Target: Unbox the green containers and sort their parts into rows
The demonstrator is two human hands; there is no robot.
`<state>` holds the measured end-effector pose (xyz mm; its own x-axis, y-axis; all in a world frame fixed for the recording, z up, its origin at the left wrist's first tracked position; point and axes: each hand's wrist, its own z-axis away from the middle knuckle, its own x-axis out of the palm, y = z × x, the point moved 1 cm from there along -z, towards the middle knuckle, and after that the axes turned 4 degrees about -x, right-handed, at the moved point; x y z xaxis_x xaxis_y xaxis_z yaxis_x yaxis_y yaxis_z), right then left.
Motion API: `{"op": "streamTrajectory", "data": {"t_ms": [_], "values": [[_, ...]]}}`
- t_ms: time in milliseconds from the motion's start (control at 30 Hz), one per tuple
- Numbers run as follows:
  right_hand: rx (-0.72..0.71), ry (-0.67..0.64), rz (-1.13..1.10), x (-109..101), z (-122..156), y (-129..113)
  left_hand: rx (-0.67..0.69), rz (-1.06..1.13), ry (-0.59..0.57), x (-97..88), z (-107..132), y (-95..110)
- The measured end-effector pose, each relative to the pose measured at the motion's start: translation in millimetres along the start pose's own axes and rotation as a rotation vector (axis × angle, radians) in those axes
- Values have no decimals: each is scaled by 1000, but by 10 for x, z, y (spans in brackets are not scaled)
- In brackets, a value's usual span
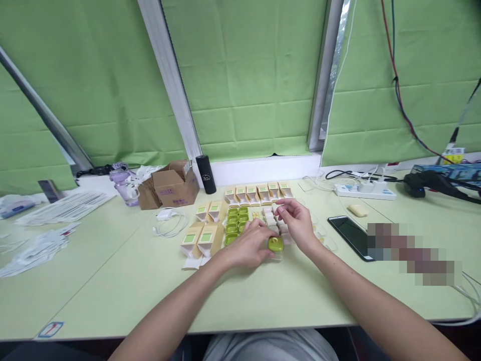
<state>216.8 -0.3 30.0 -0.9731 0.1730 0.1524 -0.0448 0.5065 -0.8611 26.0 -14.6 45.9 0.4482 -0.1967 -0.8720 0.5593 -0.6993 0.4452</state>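
My left hand (250,244) rests on the table with its fingers curled round a small green oval case (275,244), holding it down. My right hand (296,216) hovers just above and to the right, fingers pinched together on a tiny item I cannot make out. Under and behind the hands lie several green case halves (236,219) and small white pieces (269,214). A row of open tan and green boxes (257,193) stands behind them. More such boxes (205,235) stand to the left of my left hand.
A black phone (349,235) lies right of my hands. Behind it sit a white power strip (364,190) and cables. A black cylinder (206,174), a brown carton (173,184), a purple bottle (123,185) and paper stacks (63,205) lie at the back left.
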Motion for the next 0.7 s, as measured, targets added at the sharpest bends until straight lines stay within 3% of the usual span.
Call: {"op": "streamTrajectory", "data": {"t_ms": [267, 400, 533, 700], "values": [[-44, 12, -31, 59, 85, 16, -59, 338, 275, -350, -180, -287], [-95, -66, -48, 142, 212, 30, -145, 418, 461, -285, -229, -406], [-105, -141, 12, 257, 340, 84, -185, 473, 526, -174, -197, -432], [-58, -116, 52, 352, 413, 185, -285, 455, 613, -50, -148, -416]]}}
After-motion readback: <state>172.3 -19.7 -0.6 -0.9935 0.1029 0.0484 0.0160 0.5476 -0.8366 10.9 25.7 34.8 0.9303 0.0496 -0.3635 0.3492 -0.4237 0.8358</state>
